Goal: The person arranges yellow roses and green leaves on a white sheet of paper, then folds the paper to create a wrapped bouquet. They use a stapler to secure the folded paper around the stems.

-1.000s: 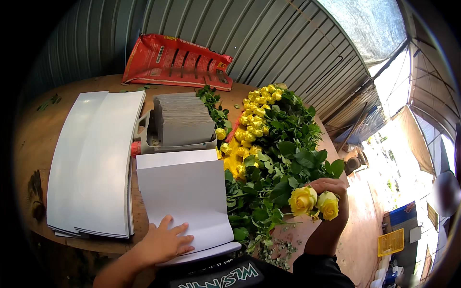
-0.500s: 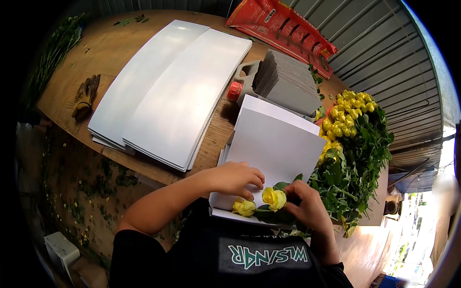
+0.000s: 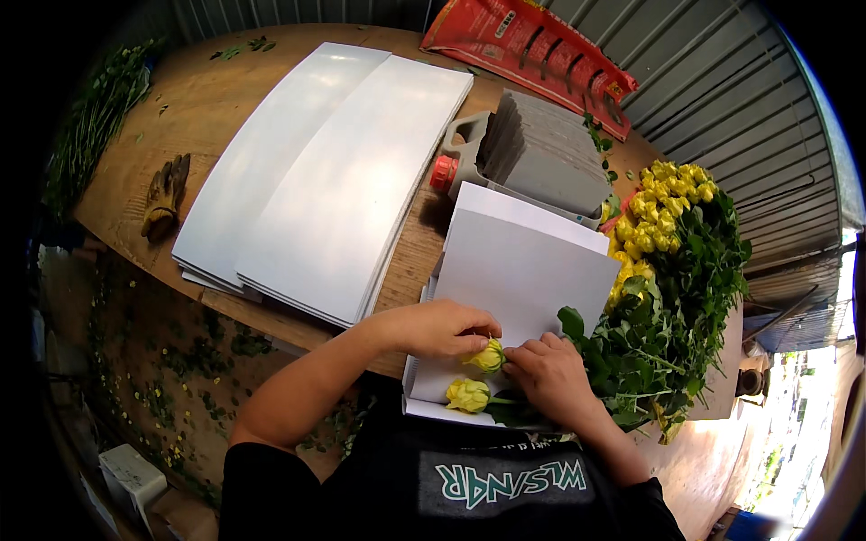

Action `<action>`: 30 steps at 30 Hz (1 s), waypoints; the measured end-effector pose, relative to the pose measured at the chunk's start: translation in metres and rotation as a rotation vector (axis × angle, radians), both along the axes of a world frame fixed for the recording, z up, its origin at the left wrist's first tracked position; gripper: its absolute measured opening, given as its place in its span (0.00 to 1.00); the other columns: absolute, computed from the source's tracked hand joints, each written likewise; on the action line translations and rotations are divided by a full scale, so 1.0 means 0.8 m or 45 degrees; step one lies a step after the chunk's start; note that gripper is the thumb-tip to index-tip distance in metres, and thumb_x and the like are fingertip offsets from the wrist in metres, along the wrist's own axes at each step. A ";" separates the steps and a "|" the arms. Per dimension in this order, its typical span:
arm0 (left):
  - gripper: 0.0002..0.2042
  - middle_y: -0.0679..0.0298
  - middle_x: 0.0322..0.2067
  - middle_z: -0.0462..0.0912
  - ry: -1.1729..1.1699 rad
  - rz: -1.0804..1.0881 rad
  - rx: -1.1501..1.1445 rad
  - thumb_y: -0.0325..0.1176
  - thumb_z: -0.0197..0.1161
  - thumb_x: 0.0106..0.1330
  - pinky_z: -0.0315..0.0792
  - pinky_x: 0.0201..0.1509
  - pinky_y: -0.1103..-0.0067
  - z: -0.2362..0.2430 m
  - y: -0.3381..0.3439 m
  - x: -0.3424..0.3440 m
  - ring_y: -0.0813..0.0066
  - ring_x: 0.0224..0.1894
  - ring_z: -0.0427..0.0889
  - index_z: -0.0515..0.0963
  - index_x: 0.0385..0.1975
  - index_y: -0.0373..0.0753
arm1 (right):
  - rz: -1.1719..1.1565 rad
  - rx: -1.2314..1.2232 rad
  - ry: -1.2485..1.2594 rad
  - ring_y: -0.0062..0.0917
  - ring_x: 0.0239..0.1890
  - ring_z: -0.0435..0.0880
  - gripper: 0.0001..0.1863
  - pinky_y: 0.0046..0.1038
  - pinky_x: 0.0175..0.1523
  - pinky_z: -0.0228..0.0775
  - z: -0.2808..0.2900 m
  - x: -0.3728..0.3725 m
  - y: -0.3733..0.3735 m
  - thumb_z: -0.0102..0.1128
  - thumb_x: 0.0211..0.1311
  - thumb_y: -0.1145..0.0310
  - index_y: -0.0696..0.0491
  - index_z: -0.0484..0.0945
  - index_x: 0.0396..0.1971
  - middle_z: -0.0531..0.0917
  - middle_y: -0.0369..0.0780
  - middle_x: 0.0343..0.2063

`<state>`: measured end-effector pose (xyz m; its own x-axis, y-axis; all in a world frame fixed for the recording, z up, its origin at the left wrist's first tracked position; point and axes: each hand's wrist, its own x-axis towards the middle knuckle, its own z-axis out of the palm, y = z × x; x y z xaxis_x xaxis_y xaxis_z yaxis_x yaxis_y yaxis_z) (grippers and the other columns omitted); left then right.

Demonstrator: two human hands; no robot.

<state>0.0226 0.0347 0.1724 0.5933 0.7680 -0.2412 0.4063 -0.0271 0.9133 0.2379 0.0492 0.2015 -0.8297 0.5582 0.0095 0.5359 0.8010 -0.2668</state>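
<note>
A yellow rose [image 3: 488, 357] lies over a white card sheet [image 3: 523, 270], and both of my hands are on it. My left hand [image 3: 448, 328] closes its thumb and fingers on the bloom from the left. At the base of the same bloom, the fingers of my right hand [image 3: 552, 374] are bent round the stem, which they mostly hide. A second yellow rose [image 3: 468, 395] rests on the sheet's near part, closer to my body, its stem running right beneath my right wrist. Green leaves [image 3: 571, 321] stick out beyond my right hand.
White card sheets [image 3: 334, 180] are stacked on the wooden table [image 3: 410, 284] at left. Behind the work sit a jug with a red cap [image 3: 444, 172] and grey card pieces [image 3: 550, 149]. Yellow roses [image 3: 663, 212] are heaped at right. A work glove [image 3: 165, 198] lies far left.
One rose has moved up and left, away from the other, and now lies between both hands. My left hand has closed on its bloom; my right hand has shifted left.
</note>
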 end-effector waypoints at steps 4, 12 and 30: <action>0.17 0.55 0.44 0.73 -0.411 0.036 -0.306 0.38 0.50 0.62 0.62 0.50 0.75 0.003 -0.014 -0.003 0.67 0.45 0.72 0.68 0.48 0.38 | -0.253 -0.095 0.236 0.30 0.25 0.72 0.09 0.28 0.31 0.64 0.052 0.016 0.007 0.60 0.43 0.74 0.54 0.77 0.28 0.76 0.36 0.21; 0.15 0.60 0.36 0.77 0.155 -0.297 0.152 0.40 0.58 0.55 0.60 0.47 0.76 0.015 -0.011 0.008 0.68 0.42 0.71 0.74 0.39 0.40 | 0.107 -0.304 0.243 0.28 0.23 0.75 0.08 0.27 0.29 0.67 0.069 0.007 -0.024 0.63 0.41 0.70 0.52 0.77 0.26 0.75 0.35 0.21; 0.16 0.59 0.29 0.80 -0.093 0.270 0.010 0.43 0.59 0.55 0.70 0.39 0.78 -0.008 -0.037 0.011 0.67 0.34 0.79 0.75 0.34 0.37 | -0.140 -0.619 0.035 0.32 0.20 0.77 0.12 0.33 0.27 0.68 0.001 -0.005 -0.023 0.58 0.48 0.62 0.52 0.74 0.32 0.76 0.38 0.17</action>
<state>0.0314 0.0050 0.1662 0.4337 0.8792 -0.1972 0.3366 0.0449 0.9406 0.2342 0.0308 0.2026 -0.7686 0.5877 -0.2528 0.5980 0.5195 -0.6103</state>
